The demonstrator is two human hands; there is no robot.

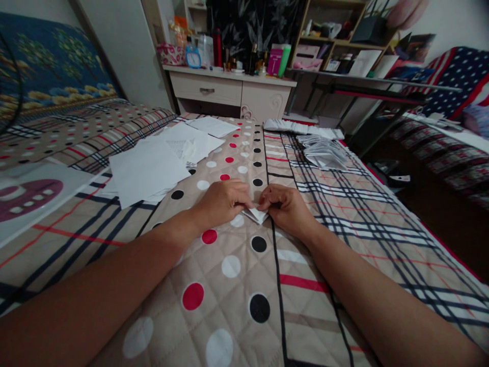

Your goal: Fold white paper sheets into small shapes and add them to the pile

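Between my two hands a small folded piece of white paper [258,215] rests on the patterned bedspread [229,326]. My left hand [224,203] pinches its left side, thumb and fingers closed. On the other side, my right hand [286,205] grips the upper right edge with curled fingers. Parts of the paper are hidden beneath the fingertips. To the left lies a loose pile of flat white sheets [148,165], some with printing on them. Folded paper pieces [324,153] are stacked at the right, with a long row of folded paper [301,127] behind them.
A white bag with a purple print [30,199] lies at the far left. Beyond the bed stands a white dresser [206,89] bearing a blue clock [193,56] and bottles. At right are a dark table [378,86] and the bed's edge above a dark floor.
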